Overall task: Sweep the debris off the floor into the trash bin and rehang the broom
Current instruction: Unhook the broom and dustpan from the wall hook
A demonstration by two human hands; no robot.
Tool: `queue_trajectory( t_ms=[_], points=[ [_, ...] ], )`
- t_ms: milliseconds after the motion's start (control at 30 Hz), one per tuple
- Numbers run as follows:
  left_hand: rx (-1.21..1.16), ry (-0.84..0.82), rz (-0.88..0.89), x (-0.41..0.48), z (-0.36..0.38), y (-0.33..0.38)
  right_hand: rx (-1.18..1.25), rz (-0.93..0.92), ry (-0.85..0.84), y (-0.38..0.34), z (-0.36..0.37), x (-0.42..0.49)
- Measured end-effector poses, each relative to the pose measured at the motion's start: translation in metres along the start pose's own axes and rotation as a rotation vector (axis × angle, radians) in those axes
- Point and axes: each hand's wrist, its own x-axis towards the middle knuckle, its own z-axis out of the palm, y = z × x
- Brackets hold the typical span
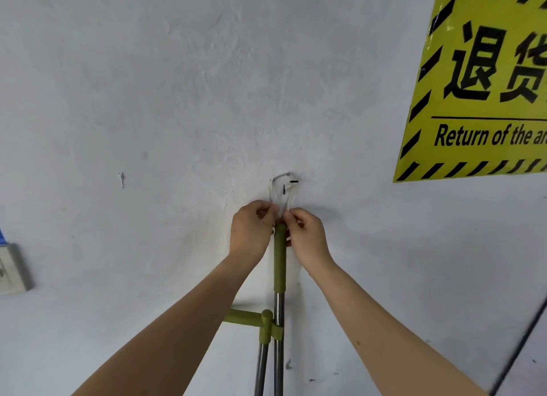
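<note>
Two hands meet at the top of the broom handle [280,256], against a pale plastered wall [177,99]. The left hand [251,230] has its fingers [268,207] pinched together on the lower edge of a clear plastic hook [281,191] stuck to the wall, and the right hand [307,239] pinches its own fingers [291,215] at the same spot, just above the handle's olive-green tip. Whether the fingers grip the hook alone or also a hanging loop on the handle is too small to tell. The broom stands upright close to the wall, its green grip running down to a shiny metal tube. Lower down, a green clip joins this tube to a second metal pole [262,366], with a short green bar sticking out to the left. A yellow and black sign [485,99] hangs at upper right, reading "Return of the", cut off by the edge. A wall switch plate [13,268] sits at far left.
</note>
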Motion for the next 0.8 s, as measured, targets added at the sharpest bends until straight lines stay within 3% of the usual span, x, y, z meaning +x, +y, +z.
queue_trajectory(
  t_ms=[333, 600, 800],
  points=[
    [-0.281, 0.06, 0.112, -0.013, 0.001, 0.058, 0.016, -0.239, 0.191, -0.046, -0.027, -0.005],
    [-0.157, -0.135, -0.027, -0.051, 0.031, 0.013, 0.023, -0.089, 0.185, 0.028, -0.039, -0.046],
    [-0.103, -0.141, -0.184, -0.095, 0.054, -0.06, 0.002, 0.08, 0.098, 0.103, -0.039, -0.088]
  ],
)
